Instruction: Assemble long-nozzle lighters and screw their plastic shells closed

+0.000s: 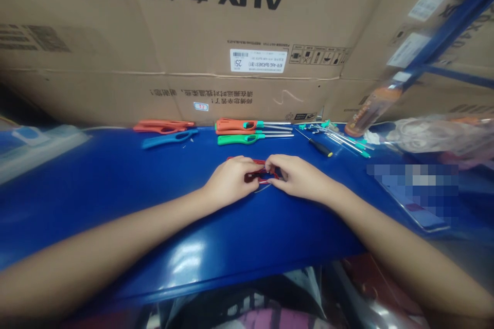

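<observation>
Over the middle of the blue table, my left hand (231, 180) and my right hand (299, 177) meet around a red lighter handle casing (261, 162). The fingers of my left hand are closed on its left end. My right hand's thumb and fingers curl in a pinch at the right end. A thin pale strip or wire shows just below the casing; its kind is unclear. Fingers hide much of the casing. Beyond my hands lie long-nosed lighters, orange ones (234, 125) and a green one (235, 139), with metal barrels pointing right.
Orange handle casings (162, 126) and a blue one (170, 138) lie at the back left. A black screwdriver (320, 148), metal barrels (345, 142), an orange bottle (372, 110) and plastic bags (420, 136) are at the back right. Cardboard (173, 56) stands behind; a phone-like slab (417, 205) lies right.
</observation>
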Tool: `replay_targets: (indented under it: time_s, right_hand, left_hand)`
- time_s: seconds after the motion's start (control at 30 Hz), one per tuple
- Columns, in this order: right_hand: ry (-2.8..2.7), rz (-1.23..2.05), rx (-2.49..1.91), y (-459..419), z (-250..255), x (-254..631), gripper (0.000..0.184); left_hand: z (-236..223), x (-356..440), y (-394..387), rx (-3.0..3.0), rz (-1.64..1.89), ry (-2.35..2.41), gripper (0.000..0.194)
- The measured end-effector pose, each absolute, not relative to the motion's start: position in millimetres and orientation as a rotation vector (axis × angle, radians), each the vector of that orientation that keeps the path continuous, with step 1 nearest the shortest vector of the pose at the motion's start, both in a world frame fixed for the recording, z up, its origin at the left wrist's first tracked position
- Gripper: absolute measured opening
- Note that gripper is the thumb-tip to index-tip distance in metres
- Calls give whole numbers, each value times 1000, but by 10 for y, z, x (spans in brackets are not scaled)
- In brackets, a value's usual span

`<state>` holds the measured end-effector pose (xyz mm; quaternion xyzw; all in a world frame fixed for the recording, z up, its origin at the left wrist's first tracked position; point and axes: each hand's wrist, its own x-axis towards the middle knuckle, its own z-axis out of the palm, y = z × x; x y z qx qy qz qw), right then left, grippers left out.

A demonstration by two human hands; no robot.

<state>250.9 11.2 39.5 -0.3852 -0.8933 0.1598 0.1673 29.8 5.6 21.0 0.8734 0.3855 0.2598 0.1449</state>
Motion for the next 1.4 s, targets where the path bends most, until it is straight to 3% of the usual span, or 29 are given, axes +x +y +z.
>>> replay_targets:
  time_s: [0.33, 0.57, 0.8, 1.4]
  right_hand:
    - [-2530, 499, -1038, 101, 354, 2502, 11]
    - [-2566, 597, -992, 70, 418, 2551, 30]
    - [-2586, 588, -955, 96, 386, 2559, 17]
    - [-2550, 688, -968, 201, 432, 2666, 16]
  left_hand:
    - [209, 321, 30, 2345, 717, 1146, 37]
    - [228, 324, 2, 2359, 675, 1204, 37]
    - [194, 308, 18, 2369, 746, 1091, 37]
    - [40, 280, 97, 2392, 932, 887, 28]
